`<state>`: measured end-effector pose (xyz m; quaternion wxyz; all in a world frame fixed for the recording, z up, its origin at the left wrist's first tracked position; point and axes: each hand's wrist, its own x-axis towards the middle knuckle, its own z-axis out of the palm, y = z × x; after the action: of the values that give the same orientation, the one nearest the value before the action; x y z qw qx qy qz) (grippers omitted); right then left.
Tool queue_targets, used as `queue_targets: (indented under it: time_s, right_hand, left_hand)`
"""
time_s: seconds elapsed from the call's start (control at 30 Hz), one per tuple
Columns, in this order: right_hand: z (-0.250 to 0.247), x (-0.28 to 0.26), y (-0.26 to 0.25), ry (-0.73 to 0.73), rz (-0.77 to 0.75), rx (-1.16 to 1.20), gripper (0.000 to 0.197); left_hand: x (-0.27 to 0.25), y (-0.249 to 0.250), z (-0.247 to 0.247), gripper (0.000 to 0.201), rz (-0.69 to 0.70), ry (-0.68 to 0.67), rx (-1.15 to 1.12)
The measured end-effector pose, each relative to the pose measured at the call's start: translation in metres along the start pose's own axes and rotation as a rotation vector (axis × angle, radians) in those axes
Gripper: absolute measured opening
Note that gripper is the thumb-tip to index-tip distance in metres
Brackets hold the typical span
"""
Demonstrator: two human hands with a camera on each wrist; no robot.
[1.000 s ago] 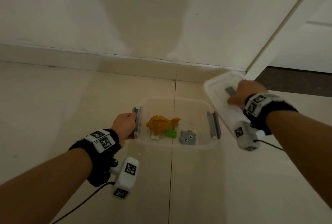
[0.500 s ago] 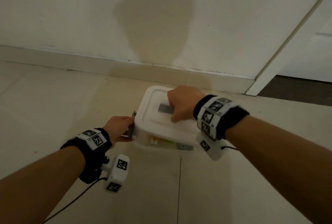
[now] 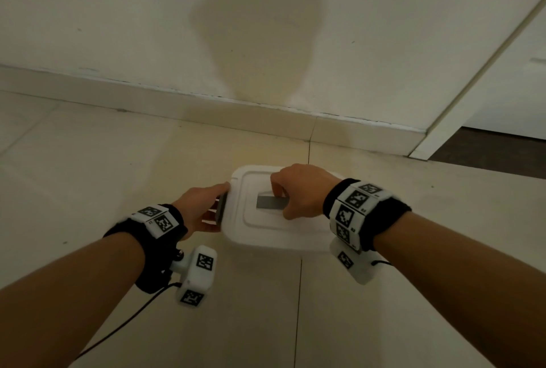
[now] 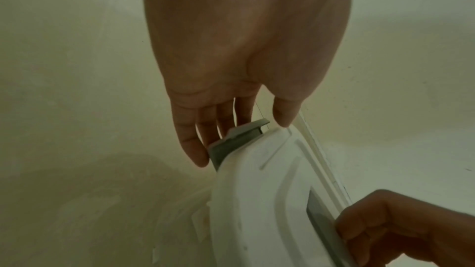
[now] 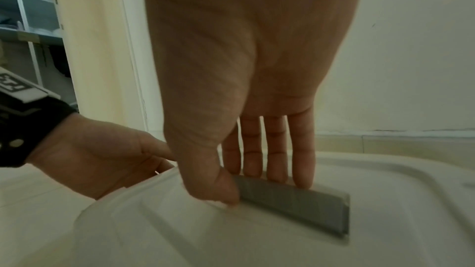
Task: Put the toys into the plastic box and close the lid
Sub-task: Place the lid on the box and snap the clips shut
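The white lid (image 3: 266, 229) lies on top of the plastic box and hides the toys. My right hand (image 3: 282, 202) pinches the grey handle (image 3: 270, 202) in the middle of the lid, thumb on the near side and fingers on the far side (image 5: 252, 186). My left hand (image 3: 221, 199) is at the box's left end. In the left wrist view its straight fingers (image 4: 195, 149) touch the outside of the grey latch (image 4: 231, 141), which stands up beside the lid's edge (image 4: 257, 190), and the thumb touches the lid's corner.
The box sits on pale floor tiles (image 3: 118, 175) close to a white wall with a skirting board (image 3: 206, 107). A door frame (image 3: 443, 122) and a dark doorway floor (image 3: 487, 149) lie at the right. Cables run from the wrist cameras.
My right hand carried the lid from the right over the box and set it down flat on top. My left hand stayed at the left latch, its fingers now straighter against it.
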<state>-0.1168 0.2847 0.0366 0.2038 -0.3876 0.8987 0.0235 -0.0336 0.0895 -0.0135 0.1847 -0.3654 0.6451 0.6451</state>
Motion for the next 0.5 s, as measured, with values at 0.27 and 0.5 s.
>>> queue_targets:
  time_s: [0.27,0.5]
  right_hand:
    - [0.0,-0.004,0.009,-0.002,-0.007,0.102,0.03]
    - [0.008,-0.03,0.052,0.234,0.605,0.452,0.073]
  left_hand:
    - [-0.003,0.003,0.004,0.041,0.011,0.041,0.082]
    - [-0.008,0.007,0.009,0.042,0.052,0.079,0.165]
